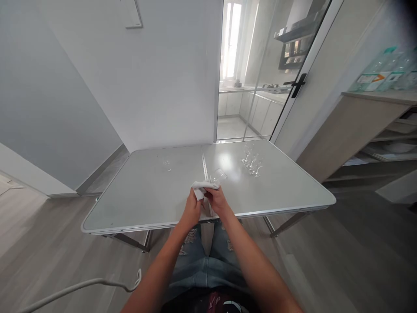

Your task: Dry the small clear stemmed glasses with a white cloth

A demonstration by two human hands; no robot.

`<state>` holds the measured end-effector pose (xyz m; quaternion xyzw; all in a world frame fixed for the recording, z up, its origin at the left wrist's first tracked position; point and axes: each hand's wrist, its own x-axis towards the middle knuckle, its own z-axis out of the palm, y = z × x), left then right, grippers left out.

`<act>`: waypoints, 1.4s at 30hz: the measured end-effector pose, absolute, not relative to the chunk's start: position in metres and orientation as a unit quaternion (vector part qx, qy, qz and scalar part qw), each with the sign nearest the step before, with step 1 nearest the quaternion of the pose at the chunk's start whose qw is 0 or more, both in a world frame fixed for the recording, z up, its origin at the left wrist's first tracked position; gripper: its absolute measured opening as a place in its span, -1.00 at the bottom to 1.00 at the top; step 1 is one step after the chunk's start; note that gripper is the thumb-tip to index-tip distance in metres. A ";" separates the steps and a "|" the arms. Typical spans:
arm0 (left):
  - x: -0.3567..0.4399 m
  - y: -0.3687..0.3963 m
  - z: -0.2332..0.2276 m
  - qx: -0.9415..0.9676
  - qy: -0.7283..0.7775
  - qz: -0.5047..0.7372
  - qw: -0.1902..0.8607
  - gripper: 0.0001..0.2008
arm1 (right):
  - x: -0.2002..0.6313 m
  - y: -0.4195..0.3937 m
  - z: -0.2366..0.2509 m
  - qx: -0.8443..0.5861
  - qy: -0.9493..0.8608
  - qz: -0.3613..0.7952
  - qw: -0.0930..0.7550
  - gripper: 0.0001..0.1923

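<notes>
Both hands meet above the near edge of a grey folding table [143, 204]. My left hand [193, 209] holds a white cloth [202, 188], which wraps the lower part of a clear glass [217, 176]. My right hand [216, 201] grips the glass from below, its rim pointing away to the upper right. A single small clear glass [167, 164] stands on the table's left half. A cluster of several clear glasses [252, 160] stands on the right half, farther away.
A white wall lies behind the table, and a glass sliding door [295, 84] opens to a kitchen at the back. A wooden shelf unit [365, 126] with bottles on top stands at the right. A white cable [81, 287] lies on the floor at the lower left.
</notes>
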<state>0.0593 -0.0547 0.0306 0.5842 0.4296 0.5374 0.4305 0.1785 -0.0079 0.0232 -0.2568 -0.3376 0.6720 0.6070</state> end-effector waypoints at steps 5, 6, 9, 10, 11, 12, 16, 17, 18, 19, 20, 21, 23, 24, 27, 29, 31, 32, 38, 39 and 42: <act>0.056 -0.056 0.015 0.688 0.480 0.494 0.228 -0.58 | 0.167 -0.013 0.029 -0.246 -0.291 0.676 0.631 -0.80; 0.055 -0.056 0.014 0.688 0.478 0.490 0.240 -0.59 | 0.167 -0.013 0.029 -0.243 -0.291 0.675 0.633 -0.80; 0.052 -0.057 0.013 0.674 0.446 0.491 0.327 -0.62 | 0.170 -0.012 0.029 -0.217 -0.291 0.672 0.645 -0.77; 0.052 -0.057 0.013 0.664 0.431 0.496 0.357 -0.63 | 0.172 -0.011 0.028 -0.209 -0.291 0.673 0.647 -0.74; 0.052 -0.058 0.013 0.652 0.418 0.504 0.381 -0.64 | 0.175 -0.010 0.028 -0.204 -0.292 0.674 0.647 -0.70; 0.053 -0.059 0.014 0.639 0.410 0.514 0.400 -0.65 | 0.177 -0.009 0.028 -0.202 -0.293 0.676 0.646 -0.68; 0.056 -0.064 0.021 0.593 0.399 0.537 0.449 -0.67 | 0.183 -0.006 0.029 -0.208 -0.297 0.669 0.649 -0.66; 0.057 -0.065 0.023 0.585 0.397 0.538 0.460 -0.66 | 0.184 -0.006 0.030 -0.208 -0.298 0.663 0.655 -0.68; 0.058 -0.066 0.025 0.578 0.396 0.538 0.469 -0.65 | 0.184 -0.007 0.031 -0.209 -0.299 0.654 0.663 -0.69; 0.058 -0.067 0.026 0.571 0.396 0.539 0.477 -0.63 | 0.184 -0.007 0.033 -0.213 -0.300 0.644 0.670 -0.70; 0.059 -0.068 0.028 0.564 0.397 0.541 0.482 -0.61 | 0.184 -0.008 0.035 -0.218 -0.301 0.635 0.677 -0.70; 0.060 -0.068 0.029 0.558 0.397 0.543 0.485 -0.59 | 0.184 -0.008 0.037 -0.223 -0.302 0.629 0.681 -0.69; 0.061 -0.069 0.029 0.551 0.396 0.547 0.490 -0.56 | 0.185 -0.009 0.041 -0.224 -0.305 0.623 0.685 -0.67; 0.061 -0.069 0.029 0.550 0.396 0.547 0.493 -0.55 | 0.185 -0.009 0.042 -0.220 -0.305 0.621 0.687 -0.67; 0.063 -0.068 0.028 0.551 0.404 0.545 0.487 -0.55 | 0.184 -0.011 0.047 -0.210 -0.301 0.612 0.701 -0.67; 0.063 -0.067 0.028 0.559 0.420 0.541 0.468 -0.56 | 0.179 -0.013 0.048 -0.230 -0.294 0.603 0.705 -0.68; 0.064 -0.066 0.029 0.577 0.441 0.534 0.432 -0.57 | 0.171 -0.017 0.046 -0.265 -0.292 0.607 0.690 -0.66; 0.064 -0.066 0.030 0.588 0.450 0.533 0.409 -0.58 | 0.166 -0.019 0.045 -0.281 -0.291 0.615 0.677 -0.64; 0.065 -0.061 0.028 0.571 0.472 0.563 0.367 -0.57 | 0.149 -0.028 0.036 -0.325 -0.291 0.658 0.614 -0.54; 0.064 -0.060 0.028 0.546 0.462 0.572 0.400 -0.57 | 0.151 -0.028 0.036 -0.332 -0.312 0.662 0.595 -0.54; 0.061 -0.056 0.032 0.451 0.408 0.594 0.526 -0.61 | 0.163 -0.025 0.037 -0.314 -0.391 0.673 0.544 -0.57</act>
